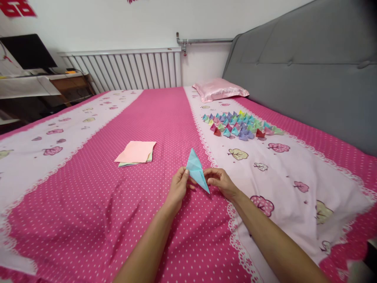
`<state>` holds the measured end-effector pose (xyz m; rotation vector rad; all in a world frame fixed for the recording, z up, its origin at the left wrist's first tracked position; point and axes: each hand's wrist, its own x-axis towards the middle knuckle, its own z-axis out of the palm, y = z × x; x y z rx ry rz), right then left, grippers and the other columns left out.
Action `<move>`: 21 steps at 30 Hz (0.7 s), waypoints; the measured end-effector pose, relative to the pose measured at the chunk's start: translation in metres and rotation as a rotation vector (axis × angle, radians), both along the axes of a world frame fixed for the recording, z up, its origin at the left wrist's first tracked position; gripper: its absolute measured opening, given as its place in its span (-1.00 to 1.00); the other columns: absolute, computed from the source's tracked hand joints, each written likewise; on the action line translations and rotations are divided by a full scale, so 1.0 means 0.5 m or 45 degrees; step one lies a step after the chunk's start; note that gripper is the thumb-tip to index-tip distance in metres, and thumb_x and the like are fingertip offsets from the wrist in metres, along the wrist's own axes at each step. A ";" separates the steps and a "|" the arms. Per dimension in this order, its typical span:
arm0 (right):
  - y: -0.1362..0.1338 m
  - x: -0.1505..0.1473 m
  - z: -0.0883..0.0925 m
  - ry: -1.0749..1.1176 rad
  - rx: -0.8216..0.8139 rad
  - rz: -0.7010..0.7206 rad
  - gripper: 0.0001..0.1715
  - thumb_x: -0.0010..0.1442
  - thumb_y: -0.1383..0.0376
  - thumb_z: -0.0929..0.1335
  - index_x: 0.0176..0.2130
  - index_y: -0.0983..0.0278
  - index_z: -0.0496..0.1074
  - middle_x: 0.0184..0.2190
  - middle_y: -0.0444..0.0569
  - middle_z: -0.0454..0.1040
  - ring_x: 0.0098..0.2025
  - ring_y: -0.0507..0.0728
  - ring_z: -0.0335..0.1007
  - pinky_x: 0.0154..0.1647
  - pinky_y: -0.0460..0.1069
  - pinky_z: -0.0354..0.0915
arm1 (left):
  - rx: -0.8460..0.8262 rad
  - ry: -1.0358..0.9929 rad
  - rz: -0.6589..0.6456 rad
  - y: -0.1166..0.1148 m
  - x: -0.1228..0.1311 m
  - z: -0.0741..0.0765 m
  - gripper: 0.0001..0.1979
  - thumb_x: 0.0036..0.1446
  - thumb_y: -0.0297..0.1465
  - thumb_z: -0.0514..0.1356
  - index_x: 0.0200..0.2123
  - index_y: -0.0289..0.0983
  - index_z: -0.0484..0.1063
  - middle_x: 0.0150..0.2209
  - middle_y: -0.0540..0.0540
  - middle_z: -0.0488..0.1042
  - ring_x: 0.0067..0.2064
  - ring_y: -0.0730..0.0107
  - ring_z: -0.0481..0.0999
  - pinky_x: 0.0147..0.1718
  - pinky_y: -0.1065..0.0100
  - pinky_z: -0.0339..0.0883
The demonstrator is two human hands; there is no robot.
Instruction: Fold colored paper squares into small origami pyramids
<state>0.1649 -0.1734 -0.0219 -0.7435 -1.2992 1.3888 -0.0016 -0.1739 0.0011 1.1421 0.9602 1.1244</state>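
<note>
A light blue piece of folded paper [196, 171], narrow and pointed at both ends, is held above the bed. My left hand [179, 182] pinches its left edge, thumb on top and the other fingers behind it. On the opposite side my right hand [220, 181] has its fingers curled at the paper's right edge; whether they grip it or only touch it is hard to make out. To the left lies a stack of square paper sheets [137, 152], pink on top with green beneath. Many small folded paper boats [243, 125] in mixed colours stand grouped at the right.
A pink bedsheet [132, 204] with white patterned bands covers the bed. A pink pillow [219, 89] lies at the far end, beside the grey padded headboard [300, 67]. Behind the bed is a white radiator [123, 70]; a monitor [28, 51] stands on a desk at left.
</note>
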 end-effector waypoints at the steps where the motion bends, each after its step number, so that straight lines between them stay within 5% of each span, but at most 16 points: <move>1: 0.000 0.000 0.000 0.006 0.004 0.008 -0.66 -0.14 0.13 0.49 -0.36 0.29 0.51 -0.41 -0.04 0.53 -0.39 0.08 0.40 -0.32 -0.04 0.28 | 0.005 0.008 0.001 0.000 0.000 -0.001 -0.67 0.03 -0.11 0.16 -0.40 -0.29 0.31 -0.56 -0.01 0.40 -0.56 0.51 0.38 -0.55 0.47 0.30; 21: 0.001 0.004 0.001 -0.052 0.016 -0.037 -0.75 -0.05 0.15 0.44 -0.39 0.27 0.55 -0.40 -0.05 0.53 -0.38 0.08 0.40 -0.31 -0.03 0.29 | -0.050 -0.068 -0.049 0.000 -0.001 0.002 -0.69 0.01 -0.14 0.19 -0.39 -0.30 0.35 -0.54 -0.02 0.43 -0.54 0.49 0.40 -0.54 0.47 0.31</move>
